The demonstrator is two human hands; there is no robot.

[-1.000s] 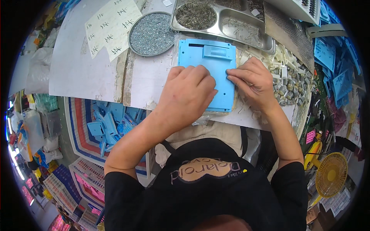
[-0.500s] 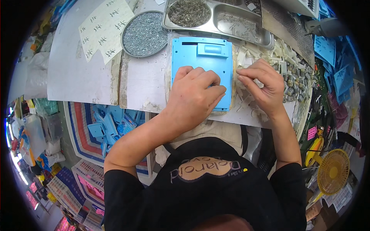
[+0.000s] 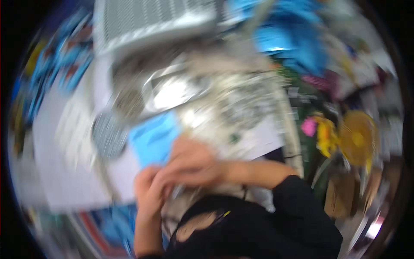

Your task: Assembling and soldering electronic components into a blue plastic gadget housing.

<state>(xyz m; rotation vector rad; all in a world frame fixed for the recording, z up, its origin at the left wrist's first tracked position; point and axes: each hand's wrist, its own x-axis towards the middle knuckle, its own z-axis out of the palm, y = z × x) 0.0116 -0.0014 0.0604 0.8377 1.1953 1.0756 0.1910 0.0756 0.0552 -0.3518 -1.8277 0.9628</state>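
The view is smearing badly; the 2 hands are meeting low at the centre, just below a light-blue flat plastic panel [image 3: 154, 140] lying on the white-covered worktable [image 3: 64, 181]. The right hand [image 3: 194, 162] is reaching across and overlapping the panel's lower right corner; the left hand [image 3: 148, 185] is sitting just under it, touching or nearly touching the right. Whether the fingers are pinching something small, pressing flat or curling loosely, I cannot tell through the blur. A round dish of small grey parts [image 3: 108, 136] is lying just left of the panel; a metal tray [image 3: 172, 93] is sitting beyond it. Judging by this, a handling step at the panel's near edge is in hand; the next move is calling for steadier sight of that edge.
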